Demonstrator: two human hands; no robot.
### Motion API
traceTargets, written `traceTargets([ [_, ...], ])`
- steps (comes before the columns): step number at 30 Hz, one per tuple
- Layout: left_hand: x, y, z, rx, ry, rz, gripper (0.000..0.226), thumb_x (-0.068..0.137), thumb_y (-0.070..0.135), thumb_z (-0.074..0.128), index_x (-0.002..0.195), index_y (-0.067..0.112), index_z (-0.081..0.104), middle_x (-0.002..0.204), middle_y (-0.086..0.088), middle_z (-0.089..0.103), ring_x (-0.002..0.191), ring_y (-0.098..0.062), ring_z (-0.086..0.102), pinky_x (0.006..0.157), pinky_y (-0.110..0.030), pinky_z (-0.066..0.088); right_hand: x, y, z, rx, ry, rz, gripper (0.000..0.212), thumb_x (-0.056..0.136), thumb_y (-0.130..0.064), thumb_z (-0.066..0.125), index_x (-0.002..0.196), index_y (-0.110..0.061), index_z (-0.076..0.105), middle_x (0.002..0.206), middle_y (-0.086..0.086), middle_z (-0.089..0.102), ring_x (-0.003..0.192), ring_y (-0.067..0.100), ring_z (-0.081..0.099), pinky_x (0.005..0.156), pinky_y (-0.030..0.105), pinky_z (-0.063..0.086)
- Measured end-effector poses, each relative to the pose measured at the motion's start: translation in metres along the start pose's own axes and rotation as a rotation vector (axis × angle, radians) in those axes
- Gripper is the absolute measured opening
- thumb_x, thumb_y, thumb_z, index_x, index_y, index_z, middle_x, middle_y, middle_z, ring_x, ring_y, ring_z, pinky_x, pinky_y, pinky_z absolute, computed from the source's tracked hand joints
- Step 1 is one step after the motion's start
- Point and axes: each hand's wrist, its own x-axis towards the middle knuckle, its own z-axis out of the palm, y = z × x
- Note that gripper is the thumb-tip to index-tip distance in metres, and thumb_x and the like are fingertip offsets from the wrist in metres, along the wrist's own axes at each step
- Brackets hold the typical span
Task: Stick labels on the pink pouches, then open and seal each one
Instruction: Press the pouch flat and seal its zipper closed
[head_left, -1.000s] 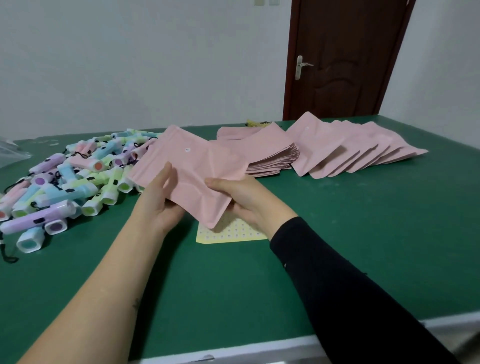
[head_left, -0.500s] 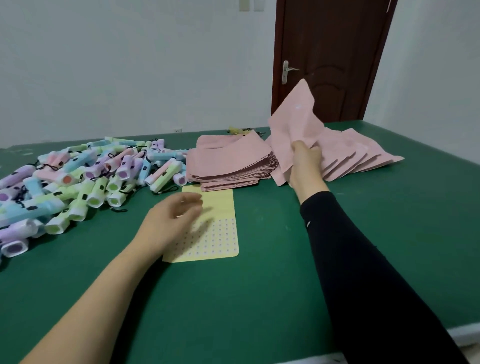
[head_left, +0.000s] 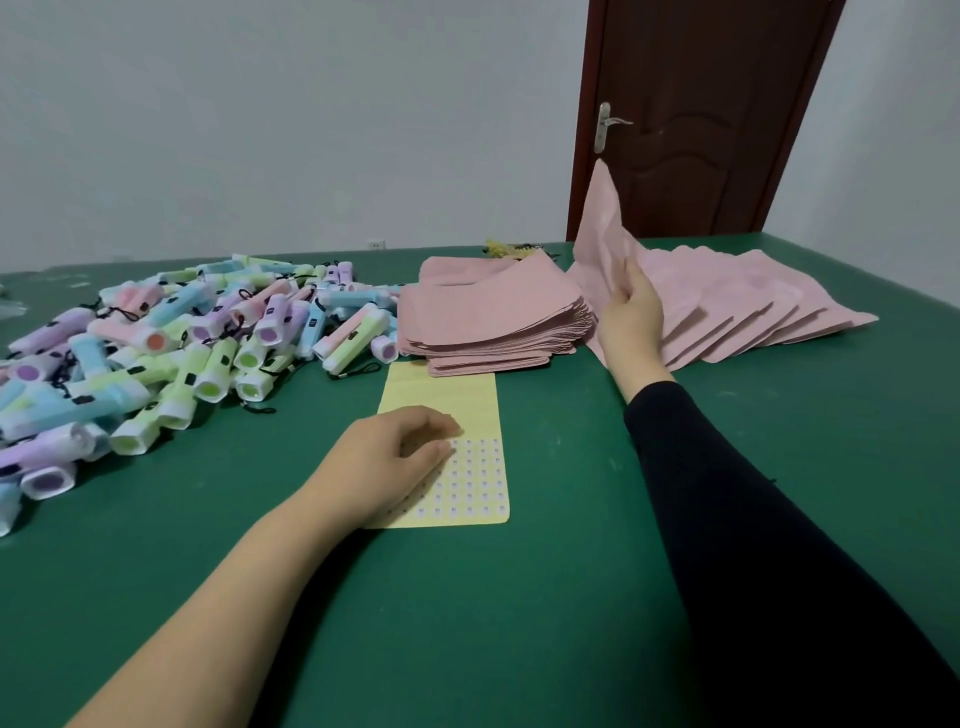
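My right hand (head_left: 631, 312) grips a pink pouch (head_left: 602, 228) that stands almost upright at the left end of a fanned row of pink pouches (head_left: 748, 306). Left of it lies a flat stack of pink pouches (head_left: 493, 317). My left hand (head_left: 395, 457) rests on a yellow label sheet (head_left: 478, 483) near the middle of the table, with its curled fingertips on the small round labels. Whether a label is pinched cannot be seen.
A heap of pastel plastic flashlights (head_left: 171, 353) covers the left of the green table (head_left: 519, 623). A dark wooden door (head_left: 691, 119) stands behind the far right edge. Something small and yellow (head_left: 506, 249) lies behind the pouch stack.
Both hands held one pouch in front of me a second ago. My right hand has carried it to the fanned row, and my left hand has let go and dropped onto the label sheet.
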Motion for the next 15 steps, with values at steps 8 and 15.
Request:
traceTargets([
  [8,0.000,-0.003,0.001,-0.003,-0.014,-0.008,0.015,0.096,0.034,0.059,0.104,0.045,0.064,0.098,0.028,0.068,0.088,0.012,0.061,0.069,-0.004,0.043,0.011,0.011,0.006,-0.070,-0.016,0.155,0.030,0.099,-0.020,0.043,0.123,-0.005,0.053,0.110,0.009,0.057,0.092,0.026,0.051,0.069,0.028,0.042],
  [15,-0.001,0.000,0.004,-0.086,-0.018,-0.021,0.017,0.097,0.026,0.057,0.098,0.042,0.064,0.081,0.003,0.073,0.053,-0.014,0.062,0.048,-0.019,0.049,0.001,0.004,0.015,0.291,-0.276,0.372,0.031,0.095,-0.024,0.057,0.125,-0.017,0.052,0.113,0.009,0.068,0.105,0.032,0.066,0.090,0.056,0.053],
])
